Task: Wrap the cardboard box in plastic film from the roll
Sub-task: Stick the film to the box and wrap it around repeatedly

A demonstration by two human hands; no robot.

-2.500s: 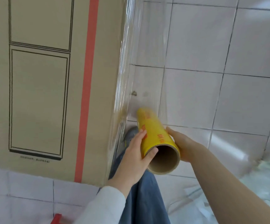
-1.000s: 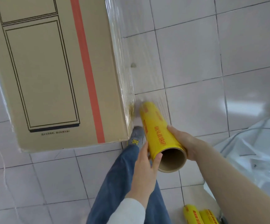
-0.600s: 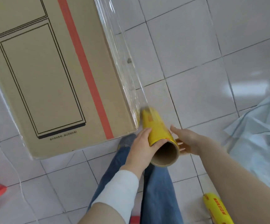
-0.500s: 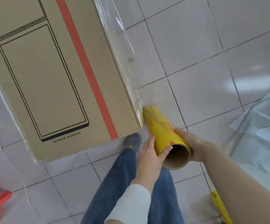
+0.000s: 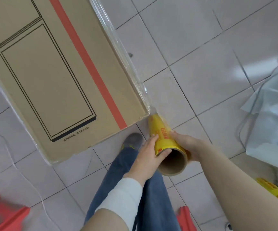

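A tall cardboard box [image 5: 56, 77] with a red stripe and black outlines stands on the tiled floor, filling the upper left. Clear plastic film [image 5: 126, 64] clings along its right edge and runs down to the yellow roll [image 5: 161, 135]. The roll points away from me with its far end at the box's near right corner, its open cardboard core facing me. My left hand [image 5: 149, 155] grips the roll's left side. My right hand [image 5: 187, 145] cups its right side.
My leg in blue jeans [image 5: 135, 189] and a grey shoe [image 5: 132, 140] stand just below the box. Red plastic stools sit at the bottom left [image 5: 3, 214] and bottom middle [image 5: 185, 219]. A second yellow roll [image 5: 276, 192] and crumpled plastic sheeting [image 5: 271, 124] lie at the right.
The roll has stayed in both hands and come down to the box's near right corner, with film drawn along the box's right edge. The view has swung, bringing the box's lower edge closer.
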